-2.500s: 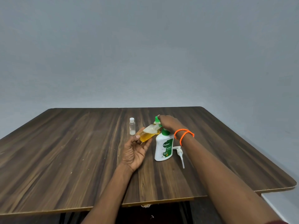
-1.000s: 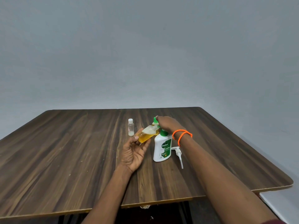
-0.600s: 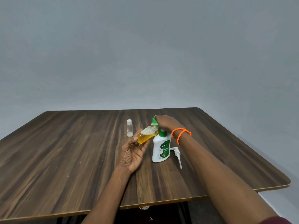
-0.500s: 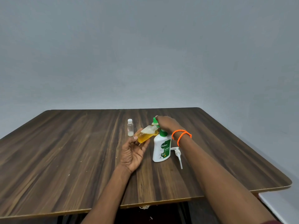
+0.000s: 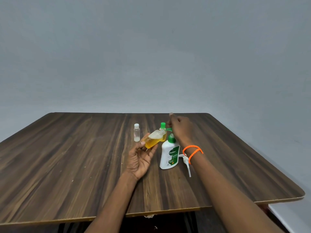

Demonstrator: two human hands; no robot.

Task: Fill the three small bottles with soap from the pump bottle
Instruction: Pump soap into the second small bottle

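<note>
My left hand [image 5: 140, 158] holds a small bottle [image 5: 152, 140] of yellow soap, tilted with its neck toward the right. The threaded neck shows bare. Just beyond it my right hand [image 5: 180, 130] pinches a green cap [image 5: 169, 129]. The white pump bottle [image 5: 170, 156] stands upright under my right wrist, its pump head removed. A second small bottle with a green cap [image 5: 162, 125] stands behind, mostly hidden. A third small bottle, clear with a white cap [image 5: 136, 132], stands to the left with a little white liquid at its bottom.
The white pump head with its tube [image 5: 186, 161] lies on the dark wooden table [image 5: 67, 165] right of the pump bottle. Orange bands circle my right wrist. A grey wall stands behind the table's far edge.
My right hand has lifted slightly off the tilted bottle's neck with the green cap, leaving the threads exposed. The left hand and the other bottles stayed put.
</note>
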